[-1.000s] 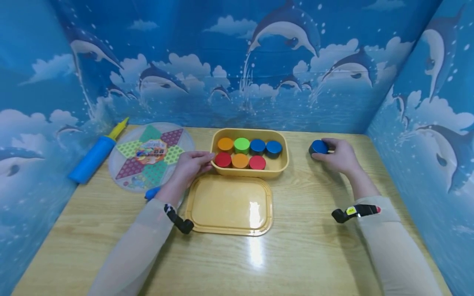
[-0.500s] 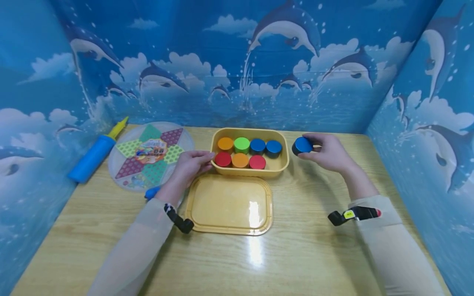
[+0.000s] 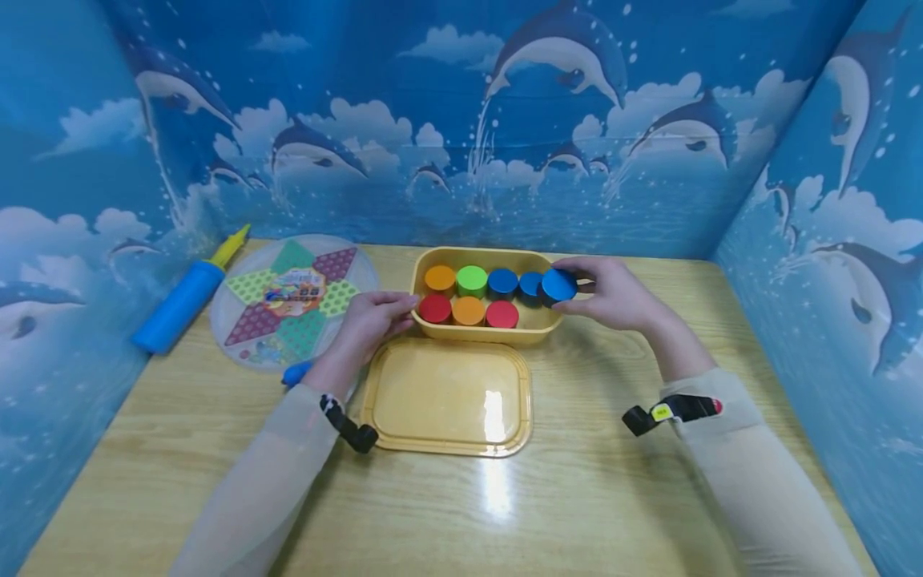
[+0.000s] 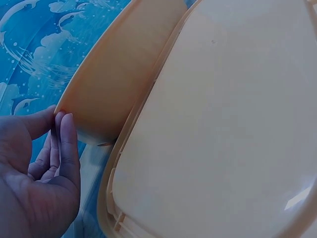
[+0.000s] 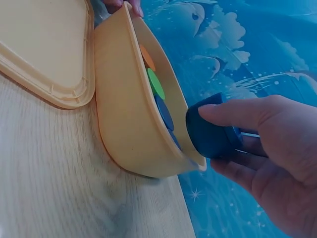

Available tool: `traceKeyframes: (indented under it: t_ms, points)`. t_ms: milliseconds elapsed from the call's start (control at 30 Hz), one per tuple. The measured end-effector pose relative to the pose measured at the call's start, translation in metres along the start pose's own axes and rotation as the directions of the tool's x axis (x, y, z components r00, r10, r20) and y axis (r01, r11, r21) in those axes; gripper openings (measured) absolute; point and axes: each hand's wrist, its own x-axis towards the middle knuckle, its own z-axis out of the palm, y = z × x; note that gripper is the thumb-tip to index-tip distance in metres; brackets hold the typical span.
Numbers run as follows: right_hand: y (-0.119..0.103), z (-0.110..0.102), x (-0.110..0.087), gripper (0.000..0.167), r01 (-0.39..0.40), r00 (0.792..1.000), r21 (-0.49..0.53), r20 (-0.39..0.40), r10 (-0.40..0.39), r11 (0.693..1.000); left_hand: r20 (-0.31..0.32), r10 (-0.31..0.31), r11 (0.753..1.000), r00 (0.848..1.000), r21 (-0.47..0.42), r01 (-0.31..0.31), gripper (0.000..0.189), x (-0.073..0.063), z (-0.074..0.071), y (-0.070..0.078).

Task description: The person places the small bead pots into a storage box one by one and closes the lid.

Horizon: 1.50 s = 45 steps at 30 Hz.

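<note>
A yellow plastic box point(image 3: 532, 337) at the back of the table holds several short cylinders, among them a green one point(image 3: 472, 280), an orange one point(image 3: 440, 279) and a red one point(image 3: 501, 315). Its left end rim is pinched by my left hand point(image 3: 374, 322), thumb on one side and fingers on the other in the left wrist view. Between thumb and fingers, my right hand point(image 3: 611, 294) holds a blue cylinder point(image 3: 558, 286) above the box's right end. That cylinder partly covers another blue one point(image 3: 530, 288) inside. The right wrist view shows the held cylinder point(image 5: 210, 131) tilted at the rim.
A yellow lid point(image 3: 447, 397) lies flat just in front of the box. To the left are a round game board point(image 3: 270, 328) with a star pattern, a blue pump point(image 3: 180, 308) with a yellow end, and a small blue object point(image 3: 296, 375) partly behind the left wrist. Dolphin-print cloth surrounds the table.
My right hand has lifted the blue cylinder from the table at right and carried it left, over the box's right end. The left hand stays on the rim.
</note>
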Motion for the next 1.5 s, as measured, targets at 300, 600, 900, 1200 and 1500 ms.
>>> traceKeyframes:
  t_ms: [300,600,900,1200,1500]
  points:
    - [0.004,0.006,0.019,0.064,0.04,0.995,-0.06,0.098,-0.034,0.997,0.01,0.008,1.0,1.0,0.003,-0.008,0.04,0.001,0.001,0.002]
    - [0.001,0.004,0.034,0.057,0.077,0.969,-0.12,0.244,-0.046,0.99,0.008,-0.011,1.0,1.0,0.01,0.011,0.039,0.003,0.003,0.003]
    - [-0.009,0.009,0.043,0.058,0.122,0.933,-0.238,0.358,-0.029,0.964,0.009,-0.014,1.0,1.0,0.009,0.014,0.041,0.0,0.002,0.002]
    - [-0.012,0.011,0.046,0.058,0.123,0.913,-0.274,0.409,-0.001,0.954,0.0,-0.02,1.0,1.0,0.01,0.02,0.041,-0.002,0.002,0.003]
    - [-0.014,0.01,0.053,0.057,0.118,0.891,-0.265,0.453,0.016,0.957,-0.005,-0.029,0.999,1.0,0.015,0.029,0.041,0.0,0.0,0.004]
